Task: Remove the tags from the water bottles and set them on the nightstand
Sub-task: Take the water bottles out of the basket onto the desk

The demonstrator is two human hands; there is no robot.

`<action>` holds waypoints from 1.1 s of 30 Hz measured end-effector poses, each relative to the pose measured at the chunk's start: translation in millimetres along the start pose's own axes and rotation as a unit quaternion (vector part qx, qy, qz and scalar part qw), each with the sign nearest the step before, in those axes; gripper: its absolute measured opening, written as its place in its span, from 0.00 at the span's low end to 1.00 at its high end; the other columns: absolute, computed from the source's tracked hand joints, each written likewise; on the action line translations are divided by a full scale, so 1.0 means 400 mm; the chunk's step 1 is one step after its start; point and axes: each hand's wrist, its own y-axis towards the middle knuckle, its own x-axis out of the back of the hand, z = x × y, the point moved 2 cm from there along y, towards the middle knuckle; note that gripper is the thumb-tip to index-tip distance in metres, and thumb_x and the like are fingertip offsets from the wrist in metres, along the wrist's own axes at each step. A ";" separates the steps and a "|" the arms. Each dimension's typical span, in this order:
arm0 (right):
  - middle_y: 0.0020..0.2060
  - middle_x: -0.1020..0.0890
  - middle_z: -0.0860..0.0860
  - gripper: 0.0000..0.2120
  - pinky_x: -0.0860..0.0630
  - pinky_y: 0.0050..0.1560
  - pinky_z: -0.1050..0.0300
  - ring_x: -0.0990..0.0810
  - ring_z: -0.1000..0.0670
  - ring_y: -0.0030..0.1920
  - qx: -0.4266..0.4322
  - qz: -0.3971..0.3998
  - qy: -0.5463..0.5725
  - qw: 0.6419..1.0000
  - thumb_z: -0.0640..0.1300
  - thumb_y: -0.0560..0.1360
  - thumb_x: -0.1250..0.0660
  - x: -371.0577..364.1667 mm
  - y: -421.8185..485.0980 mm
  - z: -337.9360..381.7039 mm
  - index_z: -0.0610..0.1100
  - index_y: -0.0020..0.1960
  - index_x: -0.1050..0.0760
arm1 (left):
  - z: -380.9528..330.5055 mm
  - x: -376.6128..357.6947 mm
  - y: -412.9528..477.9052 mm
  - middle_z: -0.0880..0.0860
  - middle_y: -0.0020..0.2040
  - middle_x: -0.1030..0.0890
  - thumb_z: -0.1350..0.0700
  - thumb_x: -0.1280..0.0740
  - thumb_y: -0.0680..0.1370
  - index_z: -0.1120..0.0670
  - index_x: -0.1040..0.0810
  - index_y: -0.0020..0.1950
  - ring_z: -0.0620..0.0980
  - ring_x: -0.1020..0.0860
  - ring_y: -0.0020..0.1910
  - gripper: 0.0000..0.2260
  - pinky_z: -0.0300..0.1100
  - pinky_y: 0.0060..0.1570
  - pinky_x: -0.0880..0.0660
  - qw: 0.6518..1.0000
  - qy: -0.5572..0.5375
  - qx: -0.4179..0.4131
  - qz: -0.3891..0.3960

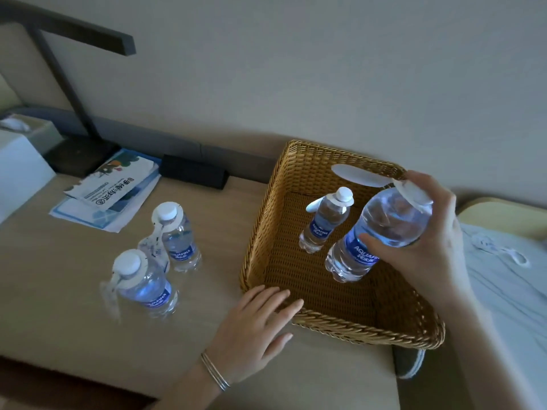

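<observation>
My right hand (pixel 426 241) grips a clear water bottle (pixel 381 229) with a blue label, tilted above the wicker basket (pixel 299 167); a white paper tag (pixel 359 175) hangs from its neck. A second tagged bottle (pixel 324 223) stands upright inside the basket. Two more tagged bottles stand on the beige nightstand (pixel 59 306): one further back (pixel 176 235), one nearer (pixel 145 282). My left hand (pixel 254 324) lies flat with fingers spread, touching the basket's near-left corner and holding nothing.
Brochures (pixel 109 190) lie at the back left of the nightstand beside a dark lamp base (pixel 77 155). A black box (pixel 194 171) sits against the wall. A tissue box (pixel 26 134) is at far left. Bedding (pixel 503 279) lies to the right.
</observation>
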 end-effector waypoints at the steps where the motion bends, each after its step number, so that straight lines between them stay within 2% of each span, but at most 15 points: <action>1: 0.56 0.32 0.63 0.46 0.34 0.47 0.80 0.28 0.62 0.55 0.000 -0.002 0.008 1.000 0.45 0.56 0.18 -0.005 -0.008 0.052 0.60 0.65 0.41 | 0.019 0.017 -0.025 0.50 0.66 0.25 0.46 0.40 0.78 0.49 0.29 0.68 0.49 0.28 0.65 0.20 0.47 0.65 0.31 1.000 -0.003 -0.005 -0.002; 4: 0.57 0.30 0.60 0.43 0.31 0.50 0.77 0.26 0.55 0.55 0.009 0.002 0.019 1.000 0.53 0.57 0.20 -0.041 -0.040 0.212 0.62 0.65 0.41 | 0.076 0.066 -0.112 0.52 0.69 0.28 0.49 0.40 0.77 0.49 0.27 0.67 0.50 0.31 0.68 0.19 0.47 0.66 0.32 1.000 -0.004 -0.027 -0.011; 6: 0.58 0.30 0.56 0.40 0.30 0.51 0.74 0.26 0.54 0.55 0.018 0.005 0.022 1.000 0.54 0.57 0.25 -0.077 -0.072 0.303 0.61 0.64 0.42 | 0.120 0.086 -0.183 0.52 0.68 0.27 0.50 0.39 0.77 0.50 0.26 0.67 0.51 0.29 0.67 0.18 0.48 0.64 0.32 0.999 -0.017 -0.034 -0.008; 9: 0.58 0.31 0.55 0.42 0.28 0.52 0.72 0.26 0.56 0.54 0.018 0.042 0.030 0.999 0.54 0.57 0.22 -0.147 -0.140 0.383 0.57 0.64 0.41 | 0.189 0.090 -0.296 0.52 0.66 0.25 0.52 0.37 0.75 0.50 0.25 0.65 0.51 0.27 0.64 0.18 0.47 0.61 0.30 0.999 -0.015 -0.038 0.002; 11: 0.59 0.31 0.57 0.45 0.30 0.53 0.74 0.28 0.61 0.57 0.008 0.060 0.034 0.998 0.50 0.56 0.20 -0.205 -0.197 0.405 0.57 0.65 0.42 | 0.228 0.077 -0.369 0.51 0.65 0.25 0.52 0.37 0.75 0.50 0.24 0.64 0.51 0.26 0.63 0.18 0.46 0.62 0.31 0.999 -0.010 -0.038 0.019; 14: 0.59 0.31 0.60 0.50 0.33 0.52 0.77 0.31 0.65 0.57 -0.026 0.081 0.019 0.996 0.41 0.54 0.17 -0.304 -0.288 0.404 0.61 0.66 0.42 | 0.271 0.043 -0.448 0.50 0.64 0.24 0.51 0.38 0.74 0.49 0.23 0.63 0.49 0.25 0.61 0.17 0.45 0.60 0.29 0.998 -0.019 -0.036 0.054; 17: 0.59 0.33 0.62 0.48 0.31 0.48 0.73 0.31 0.64 0.54 -0.069 0.094 0.000 0.993 0.41 0.57 0.19 -0.402 -0.364 0.381 0.65 0.66 0.42 | 0.302 -0.005 -0.488 0.49 0.62 0.22 0.50 0.35 0.72 0.48 0.22 0.61 0.49 0.23 0.58 0.18 0.42 0.57 0.26 0.994 -0.035 -0.035 0.095; 20: 0.59 0.30 0.51 0.43 0.22 0.44 0.55 0.26 0.50 0.54 -0.092 0.103 -0.044 0.989 0.40 0.59 0.20 -0.490 -0.413 0.351 0.58 0.65 0.40 | 0.317 -0.056 -0.500 0.49 0.60 0.21 0.49 0.28 0.68 0.47 0.21 0.59 0.48 0.22 0.57 0.20 0.41 0.54 0.24 0.990 -0.042 -0.039 0.132; 22: 0.59 0.28 0.44 0.41 0.20 0.39 0.49 0.23 0.42 0.52 -0.084 0.107 -0.074 0.988 0.39 0.59 0.21 -0.532 -0.423 0.335 0.53 0.64 0.40 | 0.320 -0.084 -0.503 0.48 0.60 0.21 0.46 0.26 0.65 0.45 0.20 0.58 0.47 0.22 0.58 0.21 0.41 0.53 0.23 0.985 -0.045 -0.035 0.163; 28: 0.57 0.28 0.39 0.41 0.22 0.37 0.54 0.25 0.38 0.54 -0.086 0.070 -0.086 0.990 0.38 0.60 0.21 -0.600 -0.375 0.298 0.49 0.65 0.40 | 0.336 -0.112 -0.508 0.48 0.62 0.22 0.45 0.27 0.65 0.45 0.20 0.58 0.48 0.23 0.59 0.22 0.46 0.57 0.25 0.983 -0.067 -0.031 0.165; 31: 0.59 0.30 0.38 0.43 0.22 0.36 0.52 0.26 0.37 0.57 -0.094 0.062 -0.087 0.990 0.39 0.62 0.21 -0.627 -0.342 0.290 0.52 0.67 0.43 | 0.338 -0.113 -0.511 0.48 0.63 0.23 0.44 0.28 0.66 0.44 0.21 0.60 0.48 0.24 0.61 0.22 0.45 0.58 0.26 0.983 -0.065 -0.034 0.168; 33: 0.64 0.33 0.39 0.46 0.21 0.34 0.51 0.27 0.38 0.59 -0.101 0.075 -0.101 0.987 0.41 0.61 0.21 -0.628 -0.328 0.284 0.55 0.69 0.46 | 0.338 -0.118 -0.515 0.48 0.64 0.24 0.44 0.28 0.67 0.44 0.22 0.61 0.47 0.25 0.62 0.22 0.45 0.58 0.26 0.983 -0.059 -0.041 0.170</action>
